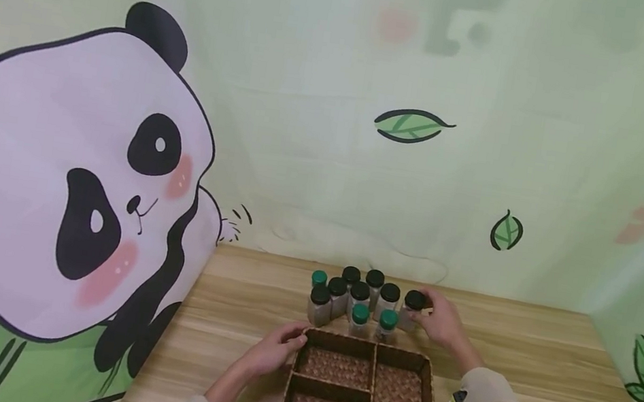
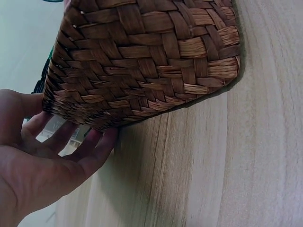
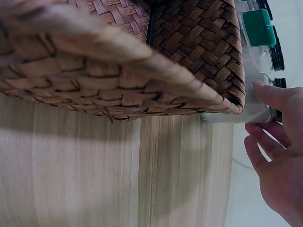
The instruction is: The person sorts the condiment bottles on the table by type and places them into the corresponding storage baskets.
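On wood [image 1: 529,354], left fingers [image 2: 106,145] grip a woven basket [image 2: 156,61], right fingers [image 3: 274,97] a seemingly plastic jar [image 1: 405,318].

On the pale wood-grained worktop [image 1: 551,371] we see a brown woven rectangular basket [image 1: 375,366] nearest us, two compartments on its left, one behind the other, and a long one on its right. Behind it we find grouped clear black-lidded jars [image 1: 387,306] and clear green-lidded jars [image 1: 360,315], two of the latter in front. The left hand [image 1: 276,348] is at the basket's far left corner, the right hand [image 1: 440,319] at the rightmost jar.
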Available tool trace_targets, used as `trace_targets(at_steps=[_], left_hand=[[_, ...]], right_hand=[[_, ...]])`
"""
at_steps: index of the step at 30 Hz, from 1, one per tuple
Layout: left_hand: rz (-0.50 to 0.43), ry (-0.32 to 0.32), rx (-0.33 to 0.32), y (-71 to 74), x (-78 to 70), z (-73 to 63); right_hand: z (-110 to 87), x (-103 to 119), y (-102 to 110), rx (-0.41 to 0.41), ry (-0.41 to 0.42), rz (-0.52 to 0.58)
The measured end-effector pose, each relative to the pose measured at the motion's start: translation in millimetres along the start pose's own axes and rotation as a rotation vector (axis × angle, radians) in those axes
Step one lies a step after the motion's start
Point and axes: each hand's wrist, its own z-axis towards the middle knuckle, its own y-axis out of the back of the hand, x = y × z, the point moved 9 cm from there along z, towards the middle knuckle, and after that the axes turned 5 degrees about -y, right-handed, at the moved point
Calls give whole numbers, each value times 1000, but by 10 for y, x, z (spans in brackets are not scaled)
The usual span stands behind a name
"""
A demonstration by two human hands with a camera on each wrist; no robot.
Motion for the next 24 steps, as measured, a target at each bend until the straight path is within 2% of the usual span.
trace_targets(at_steps=[9,13,18,24], left_hand=[[3,-1,-1,-14,13,-9],[2,0,4,-35,30,12],[3,17,4,-10,53,1],[15,13,34,1,50,24]], right_hand=[[-25,-68,89,-24,9,26],[-106,-46,286,-14,-1,37],[-238,112,545,17,18,54],[-397,286,761,48,49,93]])
